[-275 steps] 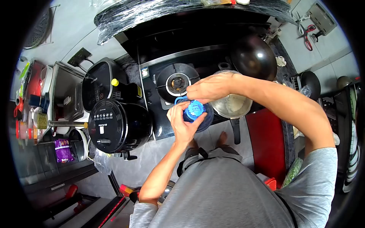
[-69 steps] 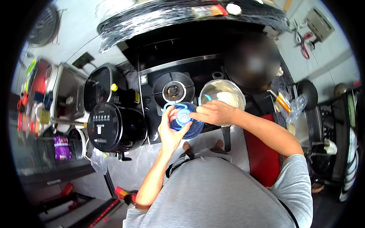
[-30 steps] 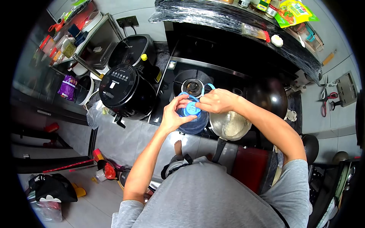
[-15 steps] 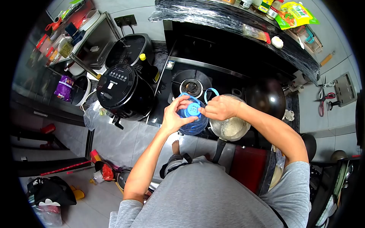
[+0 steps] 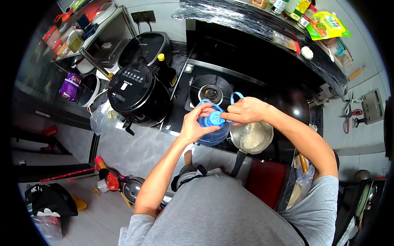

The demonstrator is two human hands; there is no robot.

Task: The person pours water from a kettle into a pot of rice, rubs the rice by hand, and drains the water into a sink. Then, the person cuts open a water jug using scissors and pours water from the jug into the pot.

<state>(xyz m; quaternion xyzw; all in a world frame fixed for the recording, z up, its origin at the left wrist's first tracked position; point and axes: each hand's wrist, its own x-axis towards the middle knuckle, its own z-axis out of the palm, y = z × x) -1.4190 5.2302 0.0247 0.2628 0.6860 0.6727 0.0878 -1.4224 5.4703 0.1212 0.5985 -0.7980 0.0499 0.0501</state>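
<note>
A large clear blue bottle point(image 5: 213, 136) stands at the front edge of the black stove, with a blue cap point(image 5: 216, 118) marked 4.6L. My left hand point(image 5: 196, 124) is wrapped round the bottle's neck just below the cap. Pinched beside the cap, my right hand point(image 5: 246, 110) grips a blue plastic strip point(image 5: 234, 97) that loops up above its fingers. Right of the bottle, a metal pan point(image 5: 269, 137) holds white powder point(image 5: 253, 137); my right forearm passes over its upper side.
A gas burner point(image 5: 211, 93) lies behind the bottle. To the left stand a black cooker point(image 5: 133, 92), a second black appliance point(image 5: 143, 49) and a yellow-capped bottle point(image 5: 166, 71). A dark wok point(image 5: 292, 102) is at the right. Above, a plastic-wrapped ledge point(image 5: 246, 26) holds seasonings.
Since the earliest frame, a blue strip has come up in my right hand's fingers. Over the last second both hands stay at the cap, and the view has shifted slightly.
</note>
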